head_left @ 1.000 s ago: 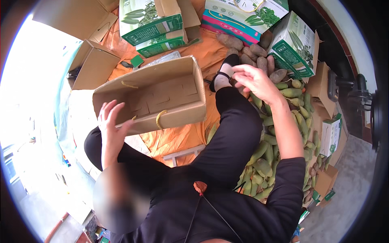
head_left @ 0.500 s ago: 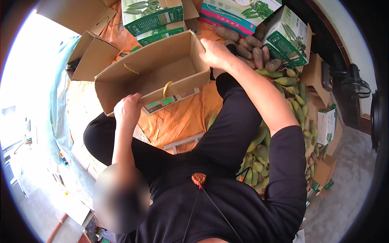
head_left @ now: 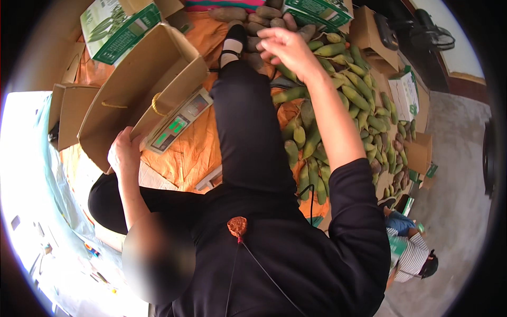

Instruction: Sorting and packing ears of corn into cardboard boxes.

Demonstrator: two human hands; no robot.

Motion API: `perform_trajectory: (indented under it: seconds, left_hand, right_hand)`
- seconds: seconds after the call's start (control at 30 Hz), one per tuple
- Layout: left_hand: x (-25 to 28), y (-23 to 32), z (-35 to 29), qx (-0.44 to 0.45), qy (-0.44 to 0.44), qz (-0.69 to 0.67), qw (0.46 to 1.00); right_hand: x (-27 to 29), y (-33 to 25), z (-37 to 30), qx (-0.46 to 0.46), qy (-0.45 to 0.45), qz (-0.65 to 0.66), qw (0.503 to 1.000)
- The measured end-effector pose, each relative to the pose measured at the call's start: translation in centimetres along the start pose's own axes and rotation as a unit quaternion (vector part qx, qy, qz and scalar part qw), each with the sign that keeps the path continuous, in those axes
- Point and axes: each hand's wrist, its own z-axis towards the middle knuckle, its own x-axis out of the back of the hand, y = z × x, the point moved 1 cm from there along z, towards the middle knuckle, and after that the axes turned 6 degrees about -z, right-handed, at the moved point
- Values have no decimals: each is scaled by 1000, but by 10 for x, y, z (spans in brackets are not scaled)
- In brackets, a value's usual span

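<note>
An open cardboard box [head_left: 138,74] with yellow rope handles sits on a scale [head_left: 193,111] that has green lit displays. My left hand [head_left: 125,152] grips the near left rim of that box, thumb and fingers closed on it. Off to the right, my right hand [head_left: 289,52] is in the air, fingers spread and holding nothing. Beneath and beside it lies a heap of long green radishes [head_left: 356,95]. Several brownish, root-like vegetables [head_left: 229,14] lie at the far side, close to my shoe.
A printed green and white carton [head_left: 119,31] stands behind the box, another [head_left: 322,11] at the far right. Orange sheeting [head_left: 198,164] covers the ground. A black fan [head_left: 430,37] stands far right. Another person [head_left: 414,261] in a striped shirt is at the lower right.
My right hand has let go of the box's far right end and moved over the radishes. My left hand stays on the rim. The view has turned to the right.
</note>
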Motion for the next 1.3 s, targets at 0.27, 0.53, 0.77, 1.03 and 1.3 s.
perform_trajectory:
  seconds: [0.27,0.53,0.77,1.03,1.3]
  left_hand:
    - [3,-12,-5,12,-3,16,1000]
    - [2,1,-4,20,-1,29,999]
    - [1,0,-4,7,17,5,1000]
    - [0,-7,-6,-12,42,-8,999]
    - [-1,-6,-6,-23,42,-27,998]
  right_hand:
    - [-21,194,-86,-117,218,-156,956]
    - [-60,287,-173,-217,97,-184,954]
    - [-45,301,-164,-265,112,-185,940]
    - [11,190,-135,-227,243,9,943]
    - [24,-44,-81,112,230,132,958]
